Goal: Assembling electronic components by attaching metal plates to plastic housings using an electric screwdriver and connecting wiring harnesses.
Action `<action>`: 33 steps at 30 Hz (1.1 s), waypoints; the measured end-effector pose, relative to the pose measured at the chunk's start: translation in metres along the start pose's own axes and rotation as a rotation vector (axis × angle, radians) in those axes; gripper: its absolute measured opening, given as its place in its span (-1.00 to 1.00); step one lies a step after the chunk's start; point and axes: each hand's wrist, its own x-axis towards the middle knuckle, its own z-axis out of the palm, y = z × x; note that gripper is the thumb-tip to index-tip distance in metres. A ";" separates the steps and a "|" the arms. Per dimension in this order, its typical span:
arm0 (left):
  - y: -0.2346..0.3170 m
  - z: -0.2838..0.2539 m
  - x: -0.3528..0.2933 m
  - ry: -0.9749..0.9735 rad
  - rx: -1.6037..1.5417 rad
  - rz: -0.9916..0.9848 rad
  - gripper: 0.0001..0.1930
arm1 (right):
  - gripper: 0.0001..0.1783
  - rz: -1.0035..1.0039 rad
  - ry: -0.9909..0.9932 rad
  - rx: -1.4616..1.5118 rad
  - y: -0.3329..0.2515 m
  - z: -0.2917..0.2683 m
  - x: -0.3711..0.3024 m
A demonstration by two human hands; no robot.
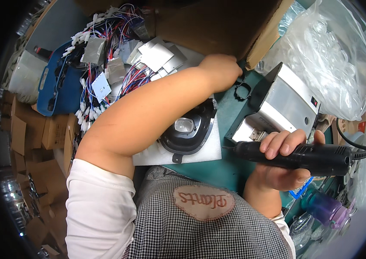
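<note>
My right hand [283, 157] is wrapped around a black corded electric screwdriver [323, 159], its bit pointing left. My left arm reaches across to the far side, where my left hand [221, 72] is closed; its fingertips are mostly hidden, and what they hold cannot be made out. Just below those fingers lies a black ring-shaped clip [242, 91] on the green table mat. Under my left forearm, partly covered by it, a black oval housing [191, 140] with a clear lens [184, 125] rests on a white foam pad [214, 149].
Beside the screwdriver stands a silver metal box [287, 103] with a red switch. Wired parts and silver plates [156, 55] are heaped at the far left, near a blue tray [47, 93]. A cardboard box [265, 36], a clear plastic bag [321, 56] and a purple bottle [327, 209] stand around.
</note>
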 end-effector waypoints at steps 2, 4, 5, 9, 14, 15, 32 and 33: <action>-0.001 -0.009 -0.007 -0.008 -0.008 0.010 -0.83 | -0.03 0.012 0.011 -0.006 0.000 -0.001 0.000; -0.005 -0.024 -0.022 0.054 -0.094 0.007 -0.84 | -0.02 0.017 0.026 -0.020 0.001 -0.002 0.000; -0.010 -0.031 -0.033 0.142 -0.111 0.054 -0.85 | -0.08 -0.003 -0.022 0.010 0.002 -0.003 0.001; -0.015 -0.062 -0.094 0.248 -0.180 0.125 -0.87 | -0.14 -0.008 -0.062 0.039 0.001 -0.004 0.001; -0.002 -0.065 -0.165 0.135 -0.326 0.137 -0.83 | -0.06 0.027 -0.033 0.040 0.001 -0.002 0.000; 0.002 -0.061 -0.172 0.131 -0.328 0.129 -0.83 | -0.07 0.024 -0.043 0.041 0.001 -0.003 0.000; -0.011 -0.021 -0.189 0.223 -0.181 0.104 -0.84 | -0.09 -0.008 -0.095 0.031 0.005 -0.005 -0.001; -0.011 -0.022 -0.188 0.185 -0.179 0.117 -0.84 | -0.09 -0.004 -0.098 0.028 0.005 -0.005 -0.001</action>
